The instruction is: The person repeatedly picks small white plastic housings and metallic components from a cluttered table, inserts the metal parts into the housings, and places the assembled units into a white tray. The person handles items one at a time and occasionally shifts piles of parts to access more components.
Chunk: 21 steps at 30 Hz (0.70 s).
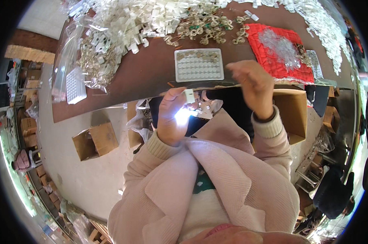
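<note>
My left hand (170, 118) is closed on a small white plastic housing (189, 96) with a dark slot in its face, held up just in front of the table edge. A bright glare beside the fingers hides part of the palm. My right hand (255, 85) hovers over the table edge, slightly blurred, its fingers stretched leftward with nothing visible in them. Left of it lies a white pocketed tray (198, 76) whose far rows hold small beige-grey parts.
White housings (129, 24) and wired metal parts (204, 26) lie heaped on the brown table (147, 67). A red cloth (259, 42) bears clear plastic pieces (283, 49). Another white tray (75, 86) rests at left. Cardboard boxes (104, 137) stand below on the floor.
</note>
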{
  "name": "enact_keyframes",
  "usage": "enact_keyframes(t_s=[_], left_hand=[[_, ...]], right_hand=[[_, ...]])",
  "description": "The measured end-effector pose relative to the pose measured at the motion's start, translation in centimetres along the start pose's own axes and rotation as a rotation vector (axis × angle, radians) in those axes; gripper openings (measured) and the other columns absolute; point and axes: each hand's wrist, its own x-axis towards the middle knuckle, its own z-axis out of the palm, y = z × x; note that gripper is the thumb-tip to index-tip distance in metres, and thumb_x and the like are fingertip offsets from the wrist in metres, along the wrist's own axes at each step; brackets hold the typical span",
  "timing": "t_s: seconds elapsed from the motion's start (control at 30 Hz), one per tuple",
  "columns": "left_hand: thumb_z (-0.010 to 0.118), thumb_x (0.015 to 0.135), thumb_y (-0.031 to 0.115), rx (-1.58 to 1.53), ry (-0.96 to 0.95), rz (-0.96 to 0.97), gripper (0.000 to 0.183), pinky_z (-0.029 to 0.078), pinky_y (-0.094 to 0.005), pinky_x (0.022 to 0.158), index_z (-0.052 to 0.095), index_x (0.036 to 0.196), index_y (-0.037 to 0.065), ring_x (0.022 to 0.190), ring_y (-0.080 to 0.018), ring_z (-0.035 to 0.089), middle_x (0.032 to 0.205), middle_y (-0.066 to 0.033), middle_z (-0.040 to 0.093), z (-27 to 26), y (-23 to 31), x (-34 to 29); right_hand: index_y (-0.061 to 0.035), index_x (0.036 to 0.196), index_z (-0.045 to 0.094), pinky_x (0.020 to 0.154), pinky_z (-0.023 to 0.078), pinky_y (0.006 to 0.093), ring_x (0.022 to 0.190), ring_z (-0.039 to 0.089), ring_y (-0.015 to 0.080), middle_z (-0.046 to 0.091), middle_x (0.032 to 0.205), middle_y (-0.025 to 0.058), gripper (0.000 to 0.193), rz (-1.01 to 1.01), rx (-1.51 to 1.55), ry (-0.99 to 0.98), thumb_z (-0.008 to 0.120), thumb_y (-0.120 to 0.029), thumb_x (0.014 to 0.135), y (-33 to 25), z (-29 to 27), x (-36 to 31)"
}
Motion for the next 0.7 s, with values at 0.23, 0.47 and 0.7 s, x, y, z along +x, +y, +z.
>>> enact_keyframes(t_s=[0.23, 0.47, 0.7], left_hand=[[0.064, 0.099, 0.020, 0.069, 0.025, -0.001, 0.017, 0.045, -0.0294, 0.075, 0.064, 0.111, 0.008, 0.085, -0.0160, 0.055, 0.099, -0.0024, 0.064, 0.3, 0.7, -0.6], [0.064, 0.098, 0.011, 0.162, 0.069, 0.031, 0.012, 0.047, -0.0277, 0.074, 0.066, 0.106, 0.003, 0.080, -0.0122, 0.058, 0.092, -0.0021, 0.067, 0.4, 1.3, -0.7], [0.069, 0.091, -0.006, 0.200, 0.012, 0.151, 0.015, 0.052, -0.0237, 0.076, 0.067, 0.105, -0.002, 0.084, -0.0114, 0.065, 0.099, -0.0086, 0.071, -0.4, 1.9, -0.6]], right_hand=[[-0.0005, 0.117, 0.069, 0.071, 0.055, 0.0331, 0.081, 0.063, 0.0263, 0.064, 0.095, 0.0115, 0.048, -0.327, 0.125, -0.142, 0.063, 0.013, 0.071, -5.2, 5.5, 0.0], [-0.0010, 0.122, 0.063, 0.067, 0.054, 0.0338, 0.075, 0.061, 0.0220, 0.065, 0.092, 0.0073, 0.050, -0.426, -0.014, -0.206, 0.066, 0.005, 0.073, -5.6, 5.5, 0.4], [-0.0037, 0.115, 0.063, 0.068, 0.053, 0.0345, 0.075, 0.062, 0.0243, 0.066, 0.099, 0.0084, 0.041, -0.313, -0.114, -0.207, 0.070, -0.001, 0.076, -6.0, 5.8, -0.3]])
